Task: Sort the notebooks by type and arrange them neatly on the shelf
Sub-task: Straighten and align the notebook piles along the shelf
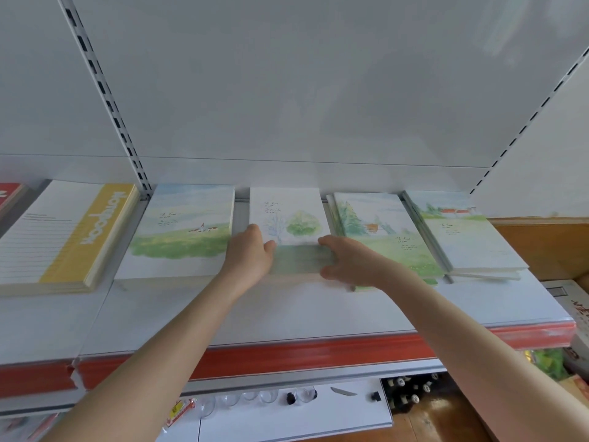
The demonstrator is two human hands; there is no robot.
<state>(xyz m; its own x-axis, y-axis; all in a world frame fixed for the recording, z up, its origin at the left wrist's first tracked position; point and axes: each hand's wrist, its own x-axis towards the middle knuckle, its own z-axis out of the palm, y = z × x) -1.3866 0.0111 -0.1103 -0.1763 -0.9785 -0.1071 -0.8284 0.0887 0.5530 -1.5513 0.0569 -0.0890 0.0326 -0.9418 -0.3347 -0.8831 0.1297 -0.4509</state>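
Both left hand [249, 254] and right hand [348, 260] hold tree notebook [287, 212] on shelf [287, 311].

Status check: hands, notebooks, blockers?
Left hand and right hand grip the tree-cover notebook stack. Village-cover stack left, fir-cover stack right, both close. Nothing blocking.

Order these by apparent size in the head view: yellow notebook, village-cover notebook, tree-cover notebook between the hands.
1. yellow notebook, clearly largest.
2. village-cover notebook.
3. tree-cover notebook, though the left hand and right hand hide its near corners.
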